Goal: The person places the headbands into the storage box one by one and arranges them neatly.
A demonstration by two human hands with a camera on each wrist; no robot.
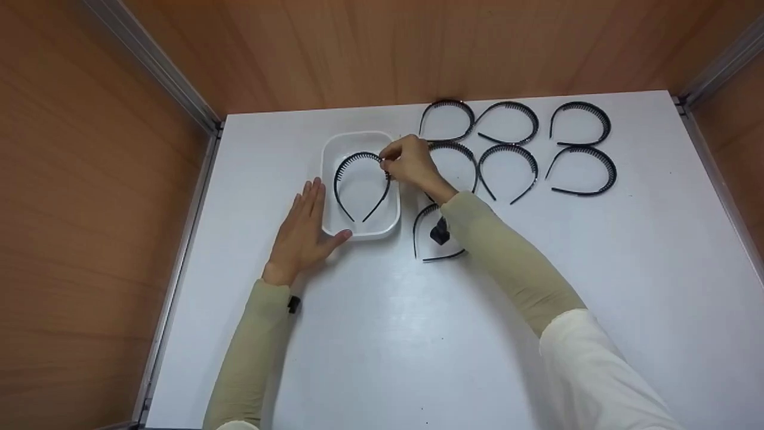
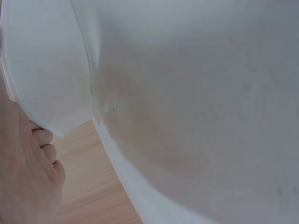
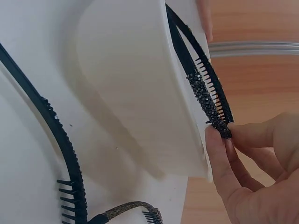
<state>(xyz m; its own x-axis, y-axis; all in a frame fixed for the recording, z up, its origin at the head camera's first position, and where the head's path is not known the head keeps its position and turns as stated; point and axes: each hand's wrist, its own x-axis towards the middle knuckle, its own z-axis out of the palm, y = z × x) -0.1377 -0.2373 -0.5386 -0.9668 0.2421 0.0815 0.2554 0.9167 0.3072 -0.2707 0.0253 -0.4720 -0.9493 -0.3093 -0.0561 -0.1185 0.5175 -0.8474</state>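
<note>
Between thumb and fingertips, my right hand (image 1: 412,161) pinches a black toothed headband (image 1: 338,189) near the top of its curve. That headband is over the white tray (image 1: 360,235), its two ends pointing toward me. In the right wrist view the pinched headband (image 3: 202,93) shows a glittery stretch and a row of teeth, and it rises above the tray's rim (image 3: 187,112). My left hand (image 1: 301,236) lies along the tray's left side with straight fingers, the thumb at the near left corner. The left wrist view shows the left hand (image 2: 28,163) against the tray wall (image 2: 46,70).
Several more black headbands lie right of the tray, including one at the far right (image 1: 610,170) and one near my right forearm (image 1: 415,236). A wooden panel (image 1: 388,48) stands behind the white table (image 1: 382,334), another (image 1: 89,239) on the left.
</note>
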